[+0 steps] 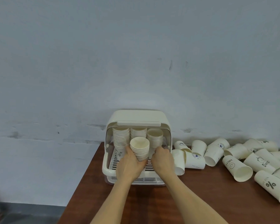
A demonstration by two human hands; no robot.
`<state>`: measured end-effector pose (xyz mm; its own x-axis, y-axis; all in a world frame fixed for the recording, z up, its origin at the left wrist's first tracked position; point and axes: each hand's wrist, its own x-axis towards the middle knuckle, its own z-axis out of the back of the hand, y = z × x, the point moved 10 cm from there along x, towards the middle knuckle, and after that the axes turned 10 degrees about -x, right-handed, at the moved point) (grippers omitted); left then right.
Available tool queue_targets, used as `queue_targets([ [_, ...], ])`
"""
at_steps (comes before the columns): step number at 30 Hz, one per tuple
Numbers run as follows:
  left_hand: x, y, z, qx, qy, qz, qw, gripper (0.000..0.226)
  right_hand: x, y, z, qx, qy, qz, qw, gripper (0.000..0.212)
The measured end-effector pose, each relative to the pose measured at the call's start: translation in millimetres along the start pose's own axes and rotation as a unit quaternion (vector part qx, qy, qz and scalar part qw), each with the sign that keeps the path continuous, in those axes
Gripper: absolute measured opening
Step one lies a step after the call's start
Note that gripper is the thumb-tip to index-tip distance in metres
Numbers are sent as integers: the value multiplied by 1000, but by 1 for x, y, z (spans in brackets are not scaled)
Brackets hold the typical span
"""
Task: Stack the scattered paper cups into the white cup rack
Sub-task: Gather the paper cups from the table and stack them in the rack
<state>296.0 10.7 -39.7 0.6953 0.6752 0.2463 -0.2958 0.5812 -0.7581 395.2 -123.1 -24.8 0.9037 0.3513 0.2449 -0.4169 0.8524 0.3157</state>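
Both of the person's arms reach into the white cup rack (pixel 107 168), which stands at the far left corner of a brown wooden table (pixel 200 199), against a pale blue wall (pixel 136 54). Its cover is flipped up and back over the top. The left hand (pixel 130 165) curls around the lower part of a stack of nested cups (pixel 139 148), thumb on the left side, holding it at the front of the rack over the slatted floor. That stack tilts a little toward the near side, so its open mouth shows. The right hand (pixel 162 159) is just right of it with fingers bent forward and down into the rack; I cannot tell whether it grips anything, as the fingertips are hidden.

Behind stand three taller stacks: one at the left (pixel 121 138), one in the middle (pixel 138 132) and one at the right (pixel 155 137).

To the right of the rack, loose cups (pixel 233 159) lie scattered on their sides across the table, some touching one another, several printed with small marks and words. The nearest one (pixel 179 161) lies just beside the rack's right wall.
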Motion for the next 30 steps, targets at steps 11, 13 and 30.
queue_targets([
  [11, -4, -49, -36, -35, 59, -29, 997, 85, -25, -27, 28, -52, -55, 71, 995, 39],
  [13, -6, -51, -41, -49, 60, -26, 997, 87, -28, -30, 31, -64, -55, 75, 994, 32],
  [30, -45, -69, -22, 50, -3, -54, 997, 71, -10, -108, 22, -269, -9, 74, 960, 35],
])
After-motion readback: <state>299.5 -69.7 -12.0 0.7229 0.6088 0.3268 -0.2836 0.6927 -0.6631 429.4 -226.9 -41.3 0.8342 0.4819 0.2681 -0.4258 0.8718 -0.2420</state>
